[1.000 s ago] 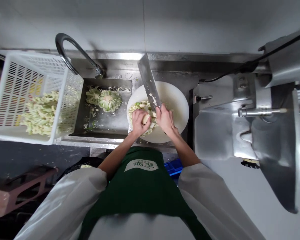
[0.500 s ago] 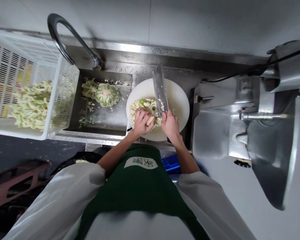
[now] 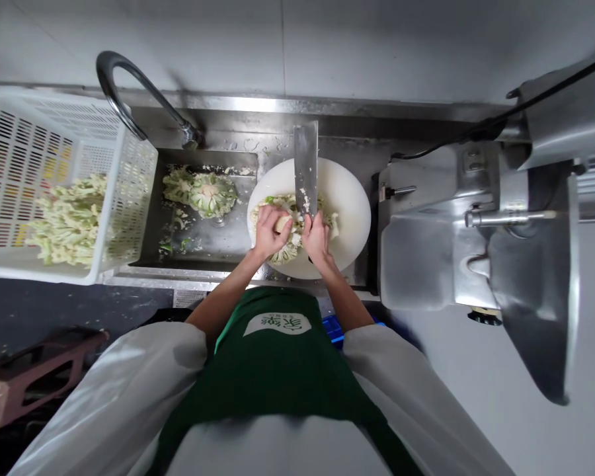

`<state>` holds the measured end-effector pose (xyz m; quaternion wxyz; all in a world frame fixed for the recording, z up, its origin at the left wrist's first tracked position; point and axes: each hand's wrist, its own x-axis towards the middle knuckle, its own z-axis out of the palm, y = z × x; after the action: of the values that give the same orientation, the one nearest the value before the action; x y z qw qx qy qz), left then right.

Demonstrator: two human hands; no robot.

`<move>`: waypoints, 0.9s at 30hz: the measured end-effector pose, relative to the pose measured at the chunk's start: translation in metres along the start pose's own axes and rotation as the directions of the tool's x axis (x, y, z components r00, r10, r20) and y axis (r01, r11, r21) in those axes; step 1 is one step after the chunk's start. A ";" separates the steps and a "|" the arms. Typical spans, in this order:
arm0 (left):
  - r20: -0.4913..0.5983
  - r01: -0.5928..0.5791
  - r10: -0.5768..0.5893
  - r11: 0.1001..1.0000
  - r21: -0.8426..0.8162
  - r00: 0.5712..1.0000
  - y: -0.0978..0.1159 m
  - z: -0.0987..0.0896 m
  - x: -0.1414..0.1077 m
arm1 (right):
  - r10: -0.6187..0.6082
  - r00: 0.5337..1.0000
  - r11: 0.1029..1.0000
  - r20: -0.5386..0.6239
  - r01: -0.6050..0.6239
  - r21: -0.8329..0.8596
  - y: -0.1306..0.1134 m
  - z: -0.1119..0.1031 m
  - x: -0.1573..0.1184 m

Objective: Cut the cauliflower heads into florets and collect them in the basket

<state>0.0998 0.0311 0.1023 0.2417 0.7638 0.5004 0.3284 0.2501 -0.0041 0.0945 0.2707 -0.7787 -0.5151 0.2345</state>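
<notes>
My right hand [image 3: 316, 238] is closed round a cleaver [image 3: 306, 158], its broad blade pointing away from me and flecked with white crumbs. Fingers curled, my left hand [image 3: 272, 231] grips a piece of cauliflower [image 3: 283, 223] just left of the blade. Under and around both hands, cut cauliflower florets [image 3: 288, 250] lie on a round white cutting board [image 3: 350, 198]. The cleaver's handle is mostly hidden in my right fist. More cauliflower heads [image 3: 212, 194] rest in the sink, left of the board.
A white plastic basket [image 3: 121, 198] at the left holds a heap of florets [image 3: 74, 225]. A curved faucet [image 3: 143, 89] arches over the metal sink [image 3: 213, 244]. Close on the board's right stands a metal slicing machine [image 3: 419, 258] with a black cable [image 3: 456, 139].
The cleaver has shifted left toward my left hand and its blade now points straighter away. Florets show to the right of the blade. The whole view has shifted slightly.
</notes>
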 end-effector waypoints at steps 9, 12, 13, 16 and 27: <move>0.056 -0.097 0.099 0.994 -0.043 0.993 -0.007 -0.012 0.011 | -0.083 0.994 0.997 0.075 0.082 0.016 0.017 -0.012 0.023; 0.120 -0.112 0.125 0.988 -0.104 0.985 -0.015 -0.027 0.016 | -0.075 0.997 0.997 0.019 0.074 0.038 0.028 -0.022 0.027; 0.151 -0.107 0.124 0.987 -0.117 0.981 -0.017 -0.032 0.018 | -0.066 0.998 0.997 -0.003 0.066 0.040 0.030 -0.024 0.026; 0.224 -0.085 0.107 0.991 -0.104 0.969 -0.013 -0.042 0.019 | -0.031 0.998 0.999 -0.062 0.033 0.032 0.034 -0.026 0.019; 0.089 -0.001 -0.011 0.991 0.135 0.996 0.013 -0.008 0.005 | 0.095 0.988 0.994 -0.121 -0.087 0.069 0.058 -0.015 0.013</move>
<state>0.1036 0.0312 0.1184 0.2122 0.7910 0.5121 0.2588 0.3042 -0.0136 0.0661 0.3158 -0.8056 -0.4533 0.2140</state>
